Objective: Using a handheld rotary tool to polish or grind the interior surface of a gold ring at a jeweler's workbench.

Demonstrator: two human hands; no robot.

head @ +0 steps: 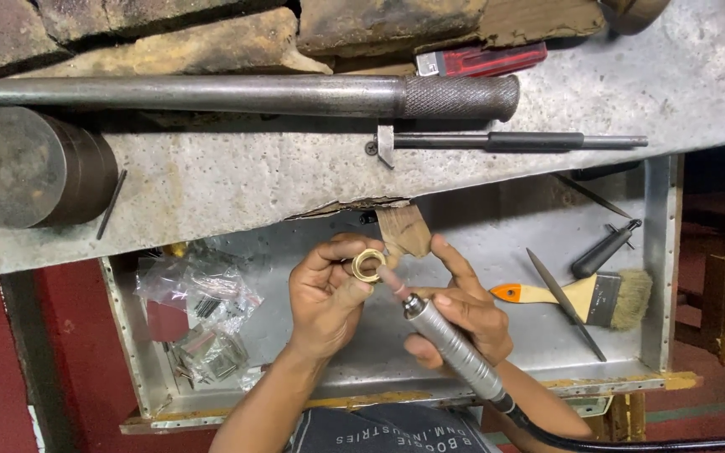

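Observation:
My left hand (326, 295) pinches a small gold-coloured ring (368, 264) between thumb and fingers, held up against a wooden bench peg (404, 229). My right hand (461, 307) grips a grey rotary handpiece (455, 346) like a pen. Its small pinkish tip (396, 283) touches the ring's lower edge. A black flexible cable (631, 442) runs from the handpiece off to the right. Both hands hover over a metal tray (497, 226) below the bench.
On the grey bench top (245, 180) lie a long steel mandrel (295, 95), a thinner rod tool (505, 141), a red-handled tool (484, 59) and a round steel block (31, 166). The tray holds a brush (585, 296), a file (565, 303), a black-handled tool (602, 249) and plastic bags (199, 315).

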